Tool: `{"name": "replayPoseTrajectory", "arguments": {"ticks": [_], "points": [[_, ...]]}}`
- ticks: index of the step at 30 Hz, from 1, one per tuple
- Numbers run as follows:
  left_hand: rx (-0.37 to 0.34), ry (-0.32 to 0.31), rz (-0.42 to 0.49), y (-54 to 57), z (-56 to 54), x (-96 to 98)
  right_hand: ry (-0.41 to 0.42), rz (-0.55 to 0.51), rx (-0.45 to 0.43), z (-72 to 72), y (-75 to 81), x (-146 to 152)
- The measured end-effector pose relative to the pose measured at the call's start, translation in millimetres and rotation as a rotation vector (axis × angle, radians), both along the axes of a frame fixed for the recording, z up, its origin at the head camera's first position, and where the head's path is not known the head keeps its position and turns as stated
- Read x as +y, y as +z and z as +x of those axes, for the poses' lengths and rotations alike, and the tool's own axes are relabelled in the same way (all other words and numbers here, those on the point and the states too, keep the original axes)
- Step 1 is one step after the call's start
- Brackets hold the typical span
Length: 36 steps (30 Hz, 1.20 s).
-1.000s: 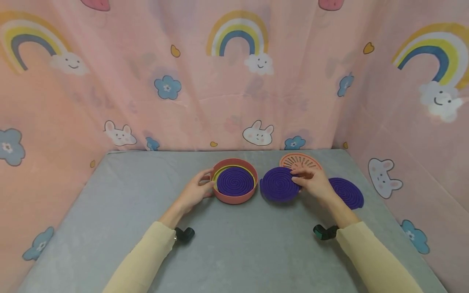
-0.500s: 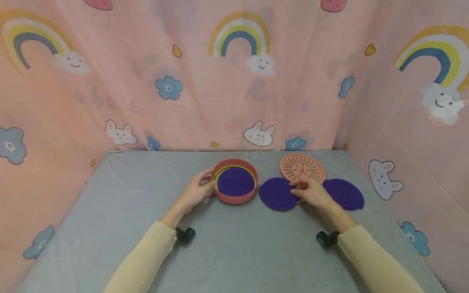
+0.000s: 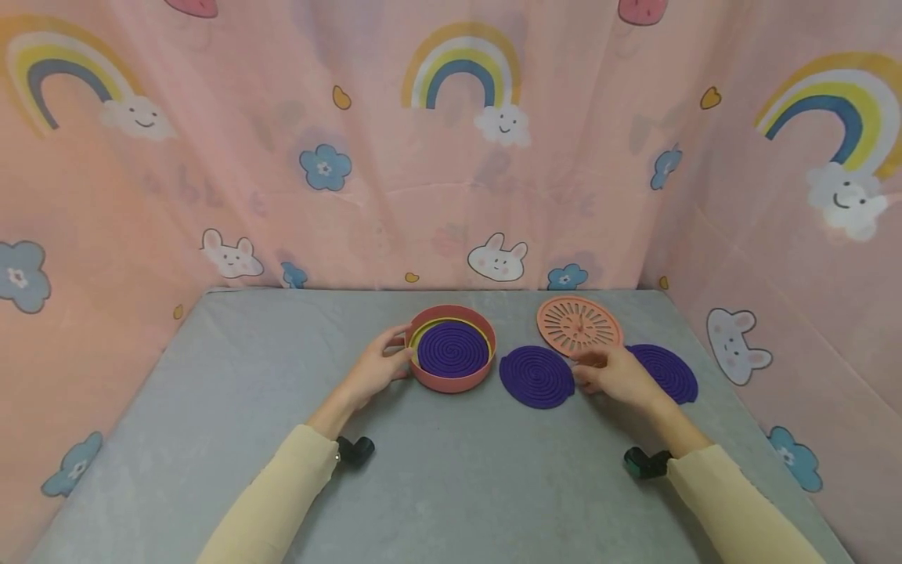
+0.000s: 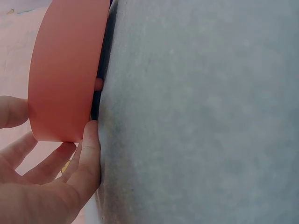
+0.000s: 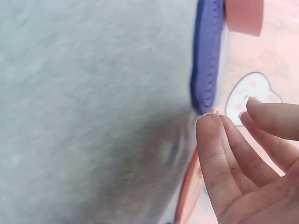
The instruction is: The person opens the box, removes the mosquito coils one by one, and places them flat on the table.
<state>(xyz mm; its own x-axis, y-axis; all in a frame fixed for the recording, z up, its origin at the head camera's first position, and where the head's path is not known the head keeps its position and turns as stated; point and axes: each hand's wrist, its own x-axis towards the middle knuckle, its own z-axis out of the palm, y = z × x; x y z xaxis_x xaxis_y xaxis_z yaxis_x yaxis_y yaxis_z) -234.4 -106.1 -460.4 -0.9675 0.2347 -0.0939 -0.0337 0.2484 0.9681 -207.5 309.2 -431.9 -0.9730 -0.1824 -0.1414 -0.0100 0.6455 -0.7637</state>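
The middle purple spiral mat (image 3: 538,377) has gone from tilted in the right hand (image 3: 618,376) a second ago to lying flat on the counter (image 3: 451,478), just right of the red round box (image 3: 451,385) and in the counter's far half — so setting it down looks finished. The right hand has shifted slightly toward the counter's right edge and now holds nothing: thumb and fingers stand a little apart, loosely bent, with the fingertips at the mat's edge; whether they touch it I cannot tell. The left hand (image 3: 373,368) grips the box's left side between thumb and fingers, much as it did a second ago. Inside the box sits an upper purple spiral mat (image 3: 453,350) over a yellow-rimmed piece (image 3: 416,338). The orange slotted disc (image 3: 579,325) lies near the counter's far edge, behind the right hand, and the outer purple spiral mat (image 3: 665,372) rests toward the right edge — partly hidden by that hand.
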Motion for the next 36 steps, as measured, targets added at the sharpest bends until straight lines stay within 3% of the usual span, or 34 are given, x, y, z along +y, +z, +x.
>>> {"name": "replayPoseTrajectory", "arguments": {"ticks": [6,15,24,36], "points": [[0.001,0.002,-0.005,0.0,-0.2,-1.5,0.007,0.061,0.077,-2.3,12.3,-10.6],[0.0,-0.003,0.0,-0.9,-3.0,-3.3,0.039,0.025,0.17,-8.3,27.8,-42.5],[0.003,-0.004,-0.009,-0.3,-2.9,-3.7,0.07,0.079,0.281,-15.0,39.5,-73.1],[-0.002,0.0,0.005,1.2,-0.2,-1.9,0.1,0.045,0.254,-29.1,45.8,-112.4]]}}
